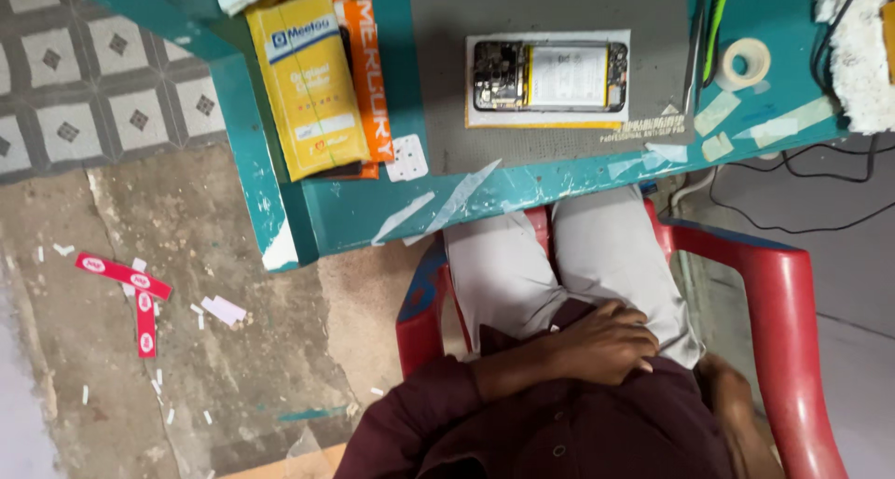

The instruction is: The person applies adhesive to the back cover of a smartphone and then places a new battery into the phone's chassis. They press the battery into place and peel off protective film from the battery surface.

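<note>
I sit in a red plastic chair (802,330) in grey trousers and a dark maroon shirt. My left hand (601,344) rests flat on my belly, its fingers loosely spread and holding nothing. By the chair's right arm, my right hand (725,390) lies low at my hip; its fingers are hidden. Both hands are well back from the teal table (373,209). On it lies a grey mat (438,88) with an opened phone (550,75) on a white sheet, battery and circuit board exposed.
A yellow box (308,78) lies on an orange box (368,69) at the table's left. A tape roll (746,62), a green-handled tool (716,13), a white cloth (862,50) and black cables (811,157) are at the right. Red strips (126,279) and paper scraps litter the floor.
</note>
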